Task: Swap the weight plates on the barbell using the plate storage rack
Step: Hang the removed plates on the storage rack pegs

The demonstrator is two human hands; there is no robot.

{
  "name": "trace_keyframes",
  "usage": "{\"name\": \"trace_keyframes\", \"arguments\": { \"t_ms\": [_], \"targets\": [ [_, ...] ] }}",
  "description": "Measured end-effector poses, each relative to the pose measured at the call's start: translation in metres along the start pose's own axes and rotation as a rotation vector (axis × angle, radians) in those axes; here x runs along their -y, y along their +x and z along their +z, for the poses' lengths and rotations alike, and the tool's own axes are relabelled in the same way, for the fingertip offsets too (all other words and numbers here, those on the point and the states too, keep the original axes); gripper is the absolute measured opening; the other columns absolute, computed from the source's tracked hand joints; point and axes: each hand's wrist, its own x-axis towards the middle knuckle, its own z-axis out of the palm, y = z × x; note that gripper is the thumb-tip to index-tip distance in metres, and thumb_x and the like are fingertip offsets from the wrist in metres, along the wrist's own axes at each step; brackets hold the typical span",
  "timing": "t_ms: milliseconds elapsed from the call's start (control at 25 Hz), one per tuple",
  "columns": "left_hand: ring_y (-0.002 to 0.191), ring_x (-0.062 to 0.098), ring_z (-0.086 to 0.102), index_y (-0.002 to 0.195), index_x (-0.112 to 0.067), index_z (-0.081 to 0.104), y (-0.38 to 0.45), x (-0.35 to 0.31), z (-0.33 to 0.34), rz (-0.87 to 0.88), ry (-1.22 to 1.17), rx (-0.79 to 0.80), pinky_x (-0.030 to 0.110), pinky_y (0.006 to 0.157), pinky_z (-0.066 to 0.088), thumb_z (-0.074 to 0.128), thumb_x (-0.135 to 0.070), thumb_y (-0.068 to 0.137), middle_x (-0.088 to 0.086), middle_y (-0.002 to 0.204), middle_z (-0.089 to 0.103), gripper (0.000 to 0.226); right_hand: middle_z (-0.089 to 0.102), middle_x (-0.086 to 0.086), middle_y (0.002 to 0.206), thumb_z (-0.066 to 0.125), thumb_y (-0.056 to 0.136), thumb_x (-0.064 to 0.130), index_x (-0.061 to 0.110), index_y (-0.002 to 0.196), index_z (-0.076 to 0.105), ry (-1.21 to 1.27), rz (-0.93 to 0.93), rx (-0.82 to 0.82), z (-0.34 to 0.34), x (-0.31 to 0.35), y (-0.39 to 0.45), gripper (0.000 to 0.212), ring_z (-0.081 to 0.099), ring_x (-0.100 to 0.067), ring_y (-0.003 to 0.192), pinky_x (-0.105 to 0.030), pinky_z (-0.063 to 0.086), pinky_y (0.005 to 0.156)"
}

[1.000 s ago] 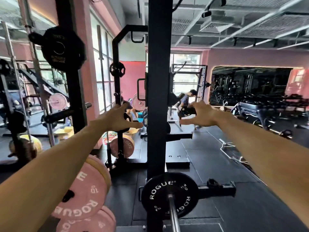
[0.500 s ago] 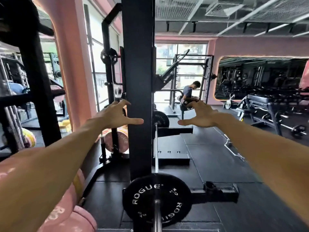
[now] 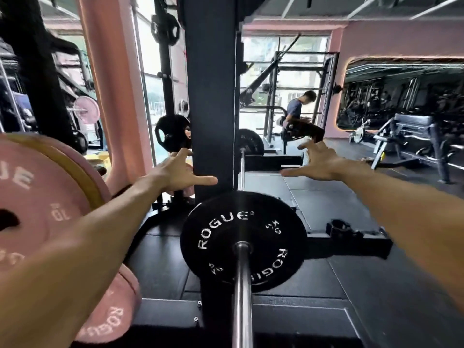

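My left hand (image 3: 175, 169) and my right hand (image 3: 317, 162) are both stretched out in front of me with fingers spread wide, grasping nothing. The left one hangs just beside the left face of the black rack upright (image 3: 213, 96), its thumb pointing toward the post; the right one is out in the open air on the other side, apart from the post.

Below and between my arms sits a black Rogue weight plate (image 3: 221, 237) on the near end of the barbell (image 3: 242, 297), whose steel sleeve runs toward me out of the plate's hub. The plate is below both hands and neither touches it. Behind the upright the bar's shaft carries on to a second black plate (image 3: 251, 143) at the far end.

At my left, partly behind my forearm, pink bumper plates (image 3: 37, 197) hang on the storage rack, with a tan-edged plate (image 3: 75, 167) sandwiched against the upper one and another pink plate (image 3: 110, 315) lower down. A black grip plate (image 3: 172, 133) sits on a peg farther back, and another (image 3: 165, 28) higher up.

To the right of the near plate a black collar (image 3: 339, 226), as far as the blur lets me judge, rests on the rack's base foot (image 3: 351, 243). Farther off a person (image 3: 297, 114) bends over a machine, and a bench (image 3: 411, 121) stands at right on the dark rubber floor (image 3: 326, 197).
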Motion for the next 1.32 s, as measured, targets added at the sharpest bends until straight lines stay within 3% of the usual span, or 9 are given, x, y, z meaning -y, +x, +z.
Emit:
{"name": "trace_keyframes", "arguments": {
  "t_ms": [120, 240, 400, 520, 600, 720, 960, 1160, 1320],
  "targets": [
    [0.125, 0.023, 0.049, 0.147, -0.022, 0.030, 0.011, 0.041, 0.060, -0.032, 0.014, -0.007, 0.042, 0.105, 0.042, 0.073, -0.087, 0.043, 0.004, 0.128, 0.057, 0.129, 0.024, -0.005, 0.153, 0.064, 0.047, 0.089, 0.033, 0.150, 0.021, 0.038, 0.020, 0.037, 0.069, -0.026, 0.013, 0.124, 0.026, -0.031, 0.142, -0.055, 0.025, 0.115],
    [0.127, 0.025, 0.050, 0.148, -0.031, 0.025, 0.025, 0.089, 0.117, -0.093, 0.017, 0.001, 0.047, 0.108, 0.041, 0.067, -0.096, 0.025, -0.001, 0.138, 0.046, 0.146, 0.019, -0.003, 0.156, 0.071, 0.047, 0.084, 0.031, 0.150, 0.019, 0.112, 0.041, 0.051, 0.136, -0.050, 0.025, 0.127, 0.023, -0.028, 0.145, -0.052, 0.024, 0.117],
    [0.127, 0.018, 0.049, 0.141, -0.025, 0.034, 0.034, 0.140, 0.175, -0.123, -0.054, 0.005, 0.040, 0.109, 0.042, 0.080, -0.084, 0.028, -0.004, 0.133, 0.051, 0.136, 0.016, -0.007, 0.156, 0.083, 0.046, 0.069, 0.023, 0.152, 0.014, 0.268, 0.117, 0.067, 0.204, -0.062, 0.033, 0.135, 0.020, -0.028, 0.146, -0.042, 0.023, 0.117],
    [0.112, 0.009, 0.056, 0.132, -0.020, 0.045, 0.045, 0.164, 0.211, -0.110, -0.185, -0.095, 0.021, 0.095, 0.044, 0.095, -0.056, 0.044, -0.011, 0.113, 0.057, 0.107, 0.041, -0.005, 0.140, 0.085, 0.039, 0.070, 0.021, 0.140, 0.035, 0.314, 0.125, -0.090, 0.238, -0.069, 0.046, 0.123, 0.039, -0.028, 0.135, -0.041, 0.035, 0.110],
    [0.099, 0.004, 0.055, 0.115, -0.021, 0.054, 0.052, 0.169, 0.226, -0.142, -0.224, -0.162, 0.013, 0.083, 0.041, 0.094, -0.045, 0.057, -0.019, 0.096, 0.054, 0.075, 0.057, -0.002, 0.118, 0.087, 0.043, 0.067, 0.019, 0.121, 0.052, 0.328, 0.109, -0.150, 0.247, -0.074, 0.056, 0.097, 0.055, -0.027, 0.119, -0.036, 0.046, 0.094],
    [0.107, 0.012, 0.054, 0.112, -0.021, 0.038, 0.062, 0.174, 0.243, -0.244, -0.356, -0.250, 0.025, 0.092, 0.044, 0.092, -0.052, 0.056, -0.011, 0.105, 0.055, 0.083, 0.063, 0.002, 0.096, 0.089, 0.053, 0.055, 0.022, 0.105, 0.063, 0.362, 0.074, -0.199, 0.252, -0.077, 0.064, 0.067, 0.061, -0.022, 0.100, -0.028, 0.043, 0.083],
    [0.103, 0.013, 0.053, 0.112, -0.019, 0.036, 0.058, 0.178, 0.256, -0.191, -0.420, -0.376, 0.027, 0.091, 0.044, 0.093, -0.057, 0.049, -0.007, 0.113, 0.055, 0.093, 0.068, 0.001, 0.111, 0.081, 0.030, 0.079, 0.019, 0.118, 0.061, 0.449, 0.096, -0.306, 0.270, -0.091, 0.056, 0.109, 0.064, -0.021, 0.106, -0.036, 0.051, 0.096],
    [0.103, 0.012, 0.053, 0.115, -0.016, 0.043, 0.029, 0.173, 0.249, -0.167, -0.407, -0.377, 0.025, 0.089, 0.042, 0.091, -0.059, 0.050, -0.009, 0.111, 0.056, 0.092, 0.072, 0.009, 0.103, 0.084, 0.027, 0.078, 0.026, 0.110, 0.068, 0.525, 0.097, -0.297, 0.268, -0.092, 0.019, 0.099, 0.066, -0.014, 0.101, -0.035, 0.052, 0.096],
    [0.107, 0.012, 0.051, 0.113, -0.022, 0.043, -0.017, 0.168, 0.237, -0.145, -0.397, -0.366, 0.031, 0.097, 0.045, 0.090, -0.066, 0.045, -0.010, 0.112, 0.057, 0.094, 0.068, 0.016, 0.086, 0.090, 0.039, 0.063, 0.027, 0.099, 0.073, 0.570, 0.116, -0.254, 0.258, -0.090, -0.030, 0.072, 0.065, -0.011, 0.092, -0.025, 0.049, 0.084]
  ]
}}
